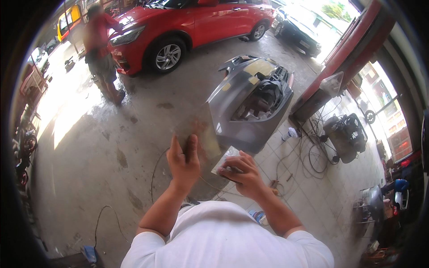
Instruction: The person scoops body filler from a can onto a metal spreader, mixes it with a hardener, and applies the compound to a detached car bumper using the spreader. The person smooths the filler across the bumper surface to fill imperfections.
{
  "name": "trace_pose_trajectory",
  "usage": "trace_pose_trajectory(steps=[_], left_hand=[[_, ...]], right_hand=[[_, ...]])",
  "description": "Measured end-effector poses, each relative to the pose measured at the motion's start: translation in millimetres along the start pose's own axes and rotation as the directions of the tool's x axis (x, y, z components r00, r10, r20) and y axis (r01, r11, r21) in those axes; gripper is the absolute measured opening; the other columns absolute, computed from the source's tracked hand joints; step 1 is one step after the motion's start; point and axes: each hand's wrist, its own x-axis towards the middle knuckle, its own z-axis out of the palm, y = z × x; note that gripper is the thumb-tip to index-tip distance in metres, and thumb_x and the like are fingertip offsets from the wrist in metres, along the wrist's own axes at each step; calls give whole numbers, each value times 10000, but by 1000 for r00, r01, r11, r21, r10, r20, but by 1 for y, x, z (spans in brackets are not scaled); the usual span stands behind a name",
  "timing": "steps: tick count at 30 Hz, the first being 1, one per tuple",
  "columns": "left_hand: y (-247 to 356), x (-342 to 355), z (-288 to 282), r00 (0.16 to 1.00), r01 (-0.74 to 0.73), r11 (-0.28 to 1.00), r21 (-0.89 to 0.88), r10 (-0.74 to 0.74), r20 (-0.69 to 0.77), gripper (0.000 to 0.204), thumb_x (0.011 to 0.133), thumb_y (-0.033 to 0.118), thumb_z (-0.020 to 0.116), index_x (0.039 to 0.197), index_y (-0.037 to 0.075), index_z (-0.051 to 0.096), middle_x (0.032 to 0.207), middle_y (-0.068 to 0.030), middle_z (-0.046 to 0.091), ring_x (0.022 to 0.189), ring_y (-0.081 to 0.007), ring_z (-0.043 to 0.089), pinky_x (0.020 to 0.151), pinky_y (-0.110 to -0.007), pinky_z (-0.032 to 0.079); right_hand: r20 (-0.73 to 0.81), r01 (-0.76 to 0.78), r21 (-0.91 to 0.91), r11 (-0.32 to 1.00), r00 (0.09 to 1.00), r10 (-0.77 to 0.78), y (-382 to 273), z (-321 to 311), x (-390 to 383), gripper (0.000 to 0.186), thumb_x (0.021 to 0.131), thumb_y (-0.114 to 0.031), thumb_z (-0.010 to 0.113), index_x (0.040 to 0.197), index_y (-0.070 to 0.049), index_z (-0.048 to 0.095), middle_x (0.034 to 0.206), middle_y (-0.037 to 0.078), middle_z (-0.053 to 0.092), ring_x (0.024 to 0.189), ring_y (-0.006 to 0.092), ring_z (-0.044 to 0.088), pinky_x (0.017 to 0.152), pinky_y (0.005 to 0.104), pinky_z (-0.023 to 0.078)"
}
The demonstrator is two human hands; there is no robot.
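Note:
My left hand (183,163) is raised in front of me and pinches a thin, blurred brownish sheet (196,129) that looks like sandpaper. My right hand (241,174) is closed around a small grey block or folded pad (225,160), held close beside the left hand. Just beyond both hands a grey car bumper (250,100) with yellowish filler patches lies on the concrete floor. I wear a white short-sleeved shirt.
A red car (187,27) is parked at the back, with a person in a red top (100,49) standing at its front. A dark car (299,27) sits further right. A compressor-like machine (346,134), cables and a red post (344,67) are on the right.

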Motion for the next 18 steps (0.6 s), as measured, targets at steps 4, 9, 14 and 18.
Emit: trace_pose_trajectory(steps=[4, 9, 14, 18], left_hand=[[1, 5, 5, 921, 372, 822, -431, -384, 63, 295, 1038, 139, 632, 1286, -15, 591, 1104, -108, 704, 954, -198, 695, 797, -338, 555], [2, -10, 6, 581, 790, 375, -484, -709, 400, 354, 1038, 148, 611, 1360, 18, 548, 1234, -98, 675, 1033, -205, 679, 832, -376, 591], [-19, -27, 6, 895, 446, 835, -322, -416, 161, 269, 1057, 135, 585, 1270, -28, 607, 1120, -121, 709, 971, -221, 673, 829, -330, 544], [-15, -18, 12, 987, 153, 987, -59, -149, 66, 250, 1057, 128, 605, 1231, -51, 614, 1046, -143, 719, 908, -229, 673, 817, -316, 524]], right_hand=[[-205, 58, 324, 944, 979, 10, -24, -7, 24, 704, 601, 117, 752, 1210, -236, 759, 1322, 50, 597, 1332, 291, 544, 1151, 595, 413], [-16, -229, 23, 973, 973, 229, 34, -10, 11, 719, 619, 143, 763, 1224, -247, 748, 1344, 62, 561, 1373, 295, 511, 1161, 601, 403], [-26, -157, -189, 969, 988, 155, 18, -34, 10, 665, 650, 93, 779, 1213, -260, 759, 1312, 57, 583, 1321, 301, 560, 1161, 625, 389], [-31, 2, -89, 996, 1000, -5, -3, -1, 4, 651, 623, 76, 773, 1184, -253, 777, 1275, 38, 600, 1300, 285, 562, 1159, 627, 387]])
